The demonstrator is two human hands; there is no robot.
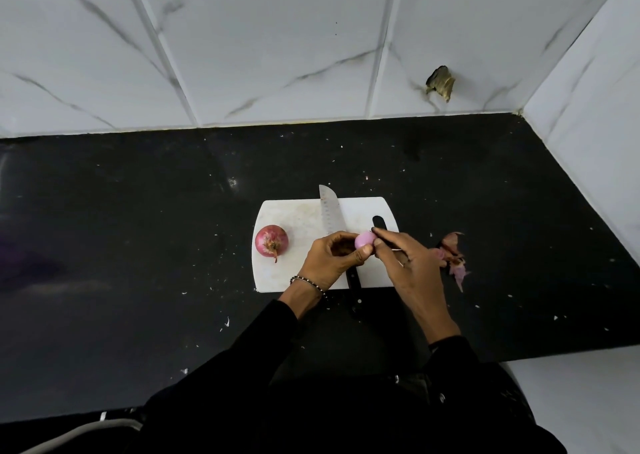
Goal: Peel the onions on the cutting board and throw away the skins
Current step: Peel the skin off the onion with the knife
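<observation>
A white cutting board lies on the black counter. An unpeeled red onion sits at the board's left edge. My left hand grips a small pale pink peeled onion above the board. My right hand pinches the onion's right side with thumb and forefinger. A knife lies along the board under my hands, its blade pointing away and its black handle toward me. A heap of purple onion skins lies on the counter just right of the board.
The black counter is speckled with small white flecks. White marbled tile walls close the back and right side. A dark hole breaks the back wall. The counter's front edge runs near my body.
</observation>
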